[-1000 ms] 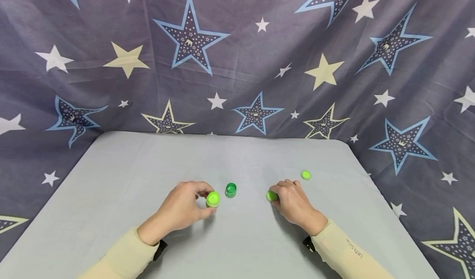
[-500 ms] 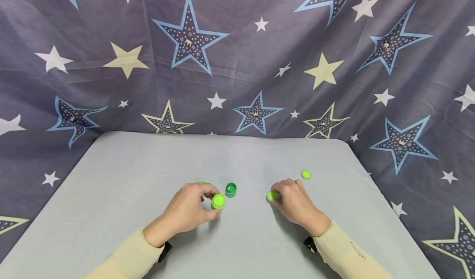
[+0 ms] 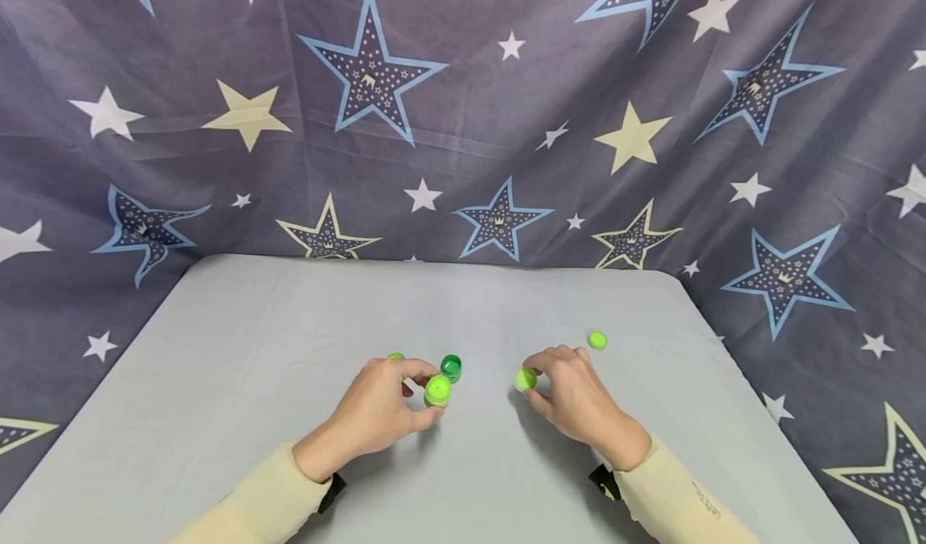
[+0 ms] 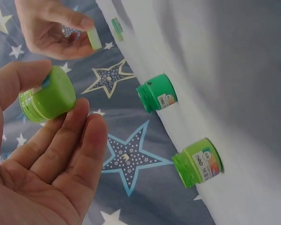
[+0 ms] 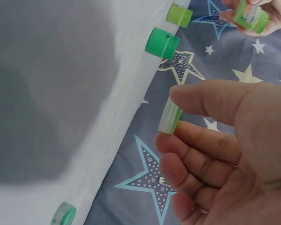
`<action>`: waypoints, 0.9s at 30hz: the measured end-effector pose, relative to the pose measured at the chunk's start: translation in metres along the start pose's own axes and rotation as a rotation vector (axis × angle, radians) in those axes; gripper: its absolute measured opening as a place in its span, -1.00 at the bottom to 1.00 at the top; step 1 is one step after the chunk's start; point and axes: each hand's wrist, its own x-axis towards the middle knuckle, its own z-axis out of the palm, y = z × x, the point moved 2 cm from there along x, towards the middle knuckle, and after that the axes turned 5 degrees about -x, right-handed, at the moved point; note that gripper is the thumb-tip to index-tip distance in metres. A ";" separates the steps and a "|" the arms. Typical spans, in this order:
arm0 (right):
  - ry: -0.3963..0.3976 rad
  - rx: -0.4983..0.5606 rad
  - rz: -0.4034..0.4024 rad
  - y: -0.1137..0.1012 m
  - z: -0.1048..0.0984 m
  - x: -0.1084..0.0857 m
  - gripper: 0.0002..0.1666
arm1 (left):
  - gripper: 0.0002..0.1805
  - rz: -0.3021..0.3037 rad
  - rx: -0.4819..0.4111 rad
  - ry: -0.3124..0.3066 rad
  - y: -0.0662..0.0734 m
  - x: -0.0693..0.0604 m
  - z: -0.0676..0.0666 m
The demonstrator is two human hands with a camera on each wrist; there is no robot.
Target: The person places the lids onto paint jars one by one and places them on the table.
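My left hand [image 3: 379,407] grips a small light-green jar [image 3: 437,391] between thumb and fingers. The left wrist view shows that jar tilted and raised, its threaded neck without a lid. In my right hand [image 3: 579,395] a flat light-green lid [image 5: 171,116] is pinched by thumb and fingertips, a short way above the table. A darker green jar [image 3: 452,369] stands upright and uncovered just behind the held jar. Another light-green jar [image 4: 199,161] stands on the table, mostly hidden behind my left hand in the head view; its threaded neck is bare too.
A second small round lid [image 3: 596,341] lies on the table [image 3: 347,307] beyond my right hand, light green from above. A dark curtain [image 3: 463,126] with a star pattern hangs behind the table and along its sides.
My left hand has carried its jar to the right, and the light-green jar behind it has come partly into sight. My right hand has lifted the lid slightly and tilted it.
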 end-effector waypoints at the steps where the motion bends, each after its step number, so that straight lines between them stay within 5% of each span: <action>1: 0.000 0.007 -0.001 -0.001 -0.001 0.000 -0.73 | -0.64 -0.002 -0.005 0.001 0.000 0.000 0.001; 27: 0.002 0.169 -0.025 -0.040 -0.024 0.010 -0.67 | -0.66 -0.032 -0.044 -0.031 0.011 -0.001 0.015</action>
